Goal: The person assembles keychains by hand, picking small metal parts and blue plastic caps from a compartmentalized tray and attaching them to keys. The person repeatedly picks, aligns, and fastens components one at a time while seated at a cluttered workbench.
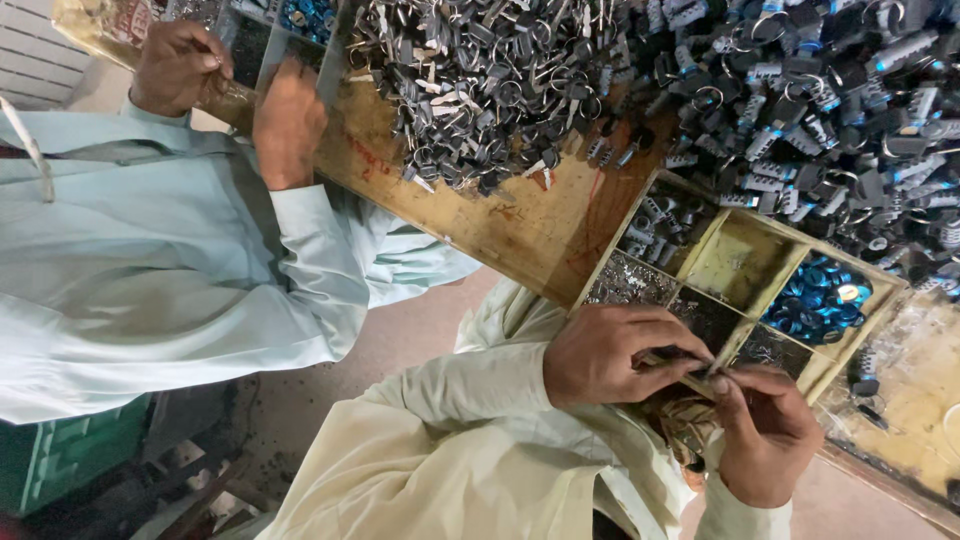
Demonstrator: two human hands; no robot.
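Wooden table top [520, 225]: yellowish-brown, marked with faint red scribbles. Heap of small metal parts [480, 80]: silver-grey and black. Far right heap [830, 110]: darker, black with blue-grey touches. Compartment tray [745, 262]: mustard-yellow walls; one cell filled with bright blue caps [815, 300]. Near sleeve [470, 385]: pale cream. Co-worker's shirt [150, 250]: pale mint green.

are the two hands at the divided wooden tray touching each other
Touching. The head view shows the left hand and right hand with fingertips meeting around a small dark part at the edge of the divided wooden tray.
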